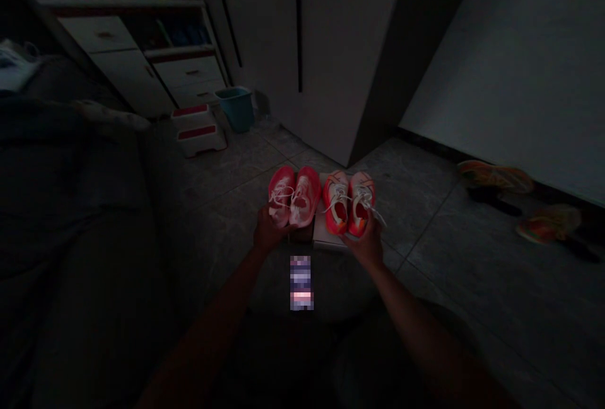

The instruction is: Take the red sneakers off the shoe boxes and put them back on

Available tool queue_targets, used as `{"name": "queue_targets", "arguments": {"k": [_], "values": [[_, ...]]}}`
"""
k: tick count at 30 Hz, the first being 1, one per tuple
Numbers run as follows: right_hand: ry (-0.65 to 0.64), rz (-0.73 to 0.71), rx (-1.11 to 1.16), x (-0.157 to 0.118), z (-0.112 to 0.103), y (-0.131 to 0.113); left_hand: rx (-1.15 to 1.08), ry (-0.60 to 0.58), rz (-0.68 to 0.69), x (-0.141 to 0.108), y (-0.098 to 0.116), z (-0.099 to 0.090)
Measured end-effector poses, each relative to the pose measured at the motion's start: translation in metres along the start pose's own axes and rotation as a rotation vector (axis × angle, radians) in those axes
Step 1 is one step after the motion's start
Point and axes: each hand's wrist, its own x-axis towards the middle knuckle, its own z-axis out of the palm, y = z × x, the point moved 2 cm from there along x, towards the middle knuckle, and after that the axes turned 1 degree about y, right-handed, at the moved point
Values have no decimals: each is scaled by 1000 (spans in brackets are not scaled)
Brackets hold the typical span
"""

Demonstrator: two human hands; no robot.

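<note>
1. The pink pair of sneakers [293, 196] is pinched at the heels by the left hand [266, 232], above the tiled floor [425, 283]; one shoe could slip free
2. The orange pair of sneakers [348, 202], gripped by the right hand [366, 245] over a white box [324, 236], could be snagged by loose laces

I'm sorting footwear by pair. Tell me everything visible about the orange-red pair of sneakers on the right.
The orange-red sneakers stand side by side, toes pointing away, with white laces and light trim, openings facing up. They look like mesh running shoes. They rest on a pale flat box, beside a pinker pair. The right hand grips their heels.
</note>
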Motion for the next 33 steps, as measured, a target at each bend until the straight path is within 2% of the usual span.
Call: {"name": "queue_targets", "arguments": {"k": [4,7,11,13,15,18,25,29,33], "values": [[1,13,18,1,1,-1,-4,-2,5,0,-2,1],[-8,35,20,1,1,-1,25,23,80,1,4,-3],[-9,36,37,1,1,1,189,107,285,5,34,-12],[-4,19,45,2,2,3,320,59,383,5,54,-13],[-4,0,45,2,2,4,448,-56,426,3,72,-11],[1,-12,52,1,4,5,575,-195,402,1,88,-7],[36,-16,59,1,6,7,732,-311,384,12,109,-8],[39,-55,62,1,7,10,789,-344,325,18,112,-6],[51,-68,70,1,8,14,805,-322,300,21,104,-7]]}}
